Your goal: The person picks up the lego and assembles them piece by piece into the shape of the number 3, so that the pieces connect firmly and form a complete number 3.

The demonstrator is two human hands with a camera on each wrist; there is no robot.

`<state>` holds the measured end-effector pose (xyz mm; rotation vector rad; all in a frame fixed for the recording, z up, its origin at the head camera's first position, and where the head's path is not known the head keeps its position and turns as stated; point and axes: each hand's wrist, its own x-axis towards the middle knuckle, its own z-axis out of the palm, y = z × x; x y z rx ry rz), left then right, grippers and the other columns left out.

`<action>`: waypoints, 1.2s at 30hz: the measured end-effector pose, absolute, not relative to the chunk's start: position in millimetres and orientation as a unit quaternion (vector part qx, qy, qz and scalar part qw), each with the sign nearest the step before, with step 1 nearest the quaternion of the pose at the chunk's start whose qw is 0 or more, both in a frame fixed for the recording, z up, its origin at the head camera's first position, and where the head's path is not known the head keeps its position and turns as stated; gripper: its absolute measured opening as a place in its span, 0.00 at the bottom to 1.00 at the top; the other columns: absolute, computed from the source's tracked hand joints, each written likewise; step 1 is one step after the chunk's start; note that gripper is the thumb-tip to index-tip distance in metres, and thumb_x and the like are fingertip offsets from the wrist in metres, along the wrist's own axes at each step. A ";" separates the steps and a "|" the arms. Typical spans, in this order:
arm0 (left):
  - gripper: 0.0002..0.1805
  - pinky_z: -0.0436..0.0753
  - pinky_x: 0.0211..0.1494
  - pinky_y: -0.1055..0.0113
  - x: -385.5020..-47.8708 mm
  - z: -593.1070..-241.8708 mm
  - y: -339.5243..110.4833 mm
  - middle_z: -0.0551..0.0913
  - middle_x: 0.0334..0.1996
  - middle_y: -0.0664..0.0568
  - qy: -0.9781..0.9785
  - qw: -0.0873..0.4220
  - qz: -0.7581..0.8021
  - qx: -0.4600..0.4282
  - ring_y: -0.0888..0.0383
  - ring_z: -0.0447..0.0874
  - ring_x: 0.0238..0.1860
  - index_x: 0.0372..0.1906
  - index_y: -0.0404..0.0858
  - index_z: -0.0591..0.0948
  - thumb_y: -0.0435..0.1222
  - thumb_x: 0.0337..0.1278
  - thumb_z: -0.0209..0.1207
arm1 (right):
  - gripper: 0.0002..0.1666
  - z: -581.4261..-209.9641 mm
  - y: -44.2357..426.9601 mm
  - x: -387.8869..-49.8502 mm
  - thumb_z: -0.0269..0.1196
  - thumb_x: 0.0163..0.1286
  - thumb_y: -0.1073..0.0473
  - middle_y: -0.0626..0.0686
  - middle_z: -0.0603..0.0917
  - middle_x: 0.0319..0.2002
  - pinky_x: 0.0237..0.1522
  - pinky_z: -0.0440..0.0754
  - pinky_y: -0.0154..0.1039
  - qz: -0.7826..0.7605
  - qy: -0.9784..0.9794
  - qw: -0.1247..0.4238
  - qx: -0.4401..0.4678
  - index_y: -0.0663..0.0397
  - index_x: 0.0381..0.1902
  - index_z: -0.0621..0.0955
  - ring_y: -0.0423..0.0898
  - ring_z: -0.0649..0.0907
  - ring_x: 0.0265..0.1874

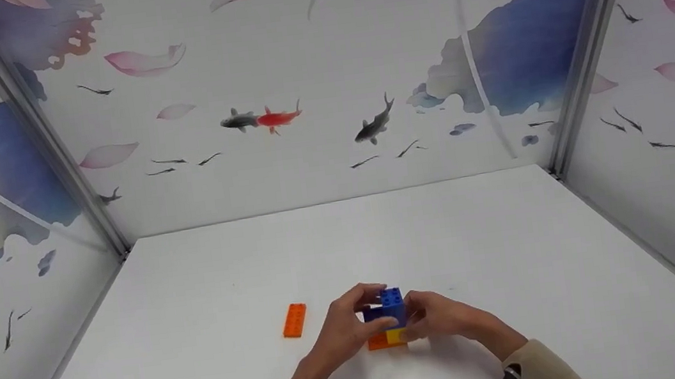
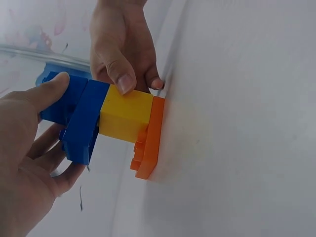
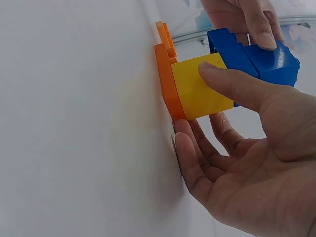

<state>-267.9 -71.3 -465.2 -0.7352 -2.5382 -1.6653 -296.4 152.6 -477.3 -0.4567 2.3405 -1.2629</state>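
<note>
A small stack of toy building bricks stands on the table between both hands. At its bottom is a flat orange brick (image 2: 154,140), studs showing at one end. A yellow brick (image 3: 200,89) sits on it. Above that lies a long thin blue brick (image 2: 85,123), overhanging to the left, topped by a blue block (image 1: 391,299). My left hand (image 1: 344,324) holds the top blue block, thumb on its near side, other fingers behind. Lower down, my right hand (image 1: 443,313) grips the yellow brick between thumb and fingers, its lower fingers close to the tabletop.
A loose flat orange brick (image 1: 294,320) lies on the white table (image 1: 207,283), left of the stack. Printed panels with fish and petals enclose the table at the back (image 1: 322,172) and both sides, joined by metal corner posts (image 1: 584,50).
</note>
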 end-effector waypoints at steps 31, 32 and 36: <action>0.28 0.83 0.57 0.52 -273.9 -487.8 -172.8 0.79 0.56 0.35 -0.853 0.130 -0.502 0.055 0.41 0.78 0.57 0.61 0.29 0.76 0.33 0.55 0.70 | 0.23 -478.0 149.8 -295.7 0.75 0.58 0.58 0.52 0.81 0.45 0.51 0.80 0.42 -0.458 0.848 0.219 -0.151 0.54 0.48 0.77 0.48 0.78 0.44; 0.29 0.84 0.57 0.52 -274.1 -488.3 -172.9 0.79 0.57 0.35 -0.854 0.124 -0.502 0.062 0.41 0.78 0.56 0.61 0.29 0.75 0.33 0.55 0.70 | 0.23 -477.9 150.0 -295.6 0.75 0.58 0.58 0.52 0.81 0.45 0.52 0.80 0.42 -0.458 0.848 0.218 -0.151 0.54 0.48 0.77 0.48 0.78 0.44; 0.31 0.84 0.58 0.52 -274.2 -490.5 -171.4 0.79 0.57 0.35 -0.855 0.105 -0.503 0.076 0.42 0.79 0.56 0.62 0.28 0.74 0.33 0.54 0.71 | 0.23 -477.8 149.6 -295.8 0.74 0.59 0.58 0.52 0.81 0.45 0.52 0.80 0.43 -0.457 0.849 0.219 -0.148 0.54 0.48 0.77 0.49 0.78 0.45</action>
